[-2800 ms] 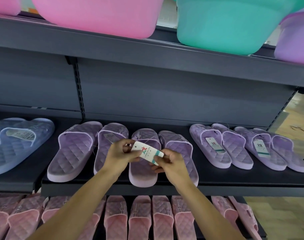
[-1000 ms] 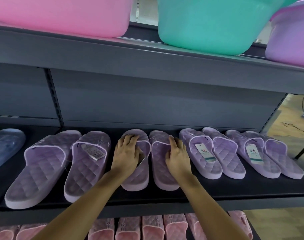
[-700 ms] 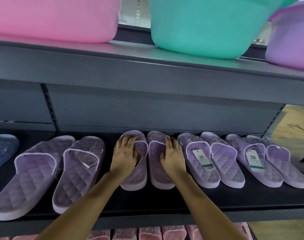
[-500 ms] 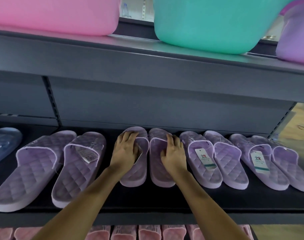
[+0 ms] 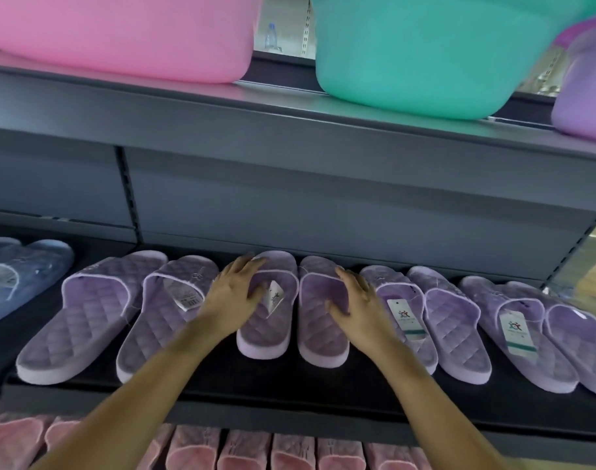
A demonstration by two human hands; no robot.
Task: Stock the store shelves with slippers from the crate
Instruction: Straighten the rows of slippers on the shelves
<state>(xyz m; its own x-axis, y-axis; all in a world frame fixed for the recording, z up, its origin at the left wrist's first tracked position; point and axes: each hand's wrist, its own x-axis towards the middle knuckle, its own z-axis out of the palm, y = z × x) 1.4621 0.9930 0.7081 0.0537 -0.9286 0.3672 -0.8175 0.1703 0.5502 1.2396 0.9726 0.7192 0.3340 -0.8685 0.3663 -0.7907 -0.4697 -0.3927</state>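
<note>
I am at the placing step, with one lilac pair set toes-in on the middle shelf [image 5: 290, 385]. My left hand [image 5: 237, 293] lies over the strap of the left slipper [image 5: 266, 337], fingers spread and loose, grasping nothing. My right hand [image 5: 357, 308] is released too. Its fingers are splayed at the outer edge of the right slipper [image 5: 323, 340], and I cannot tell whether they press on it or only hover.

The two slippers sit side by side and nearly touching, between a wider-splayed lilac pair [image 5: 120, 320] on my left and two more lilac pairs [image 5: 459, 327] on my right. To my eye this pair is as good as placed. The crate is out of view, so the next move likely means drawing both hands clear without dragging the soft straps, then turning away for another pair. The splayed pair on the left might want straightening as well.

As for labels, a white hang tag [image 5: 274, 296] is tucked under the strap by my left hand. The tags [image 5: 407, 318] on the right-hand pairs show a small red-and-blue figure logo above a teal band, with print too small to read. One tag [image 5: 186, 295] on the left pair shows a barcode.
</note>
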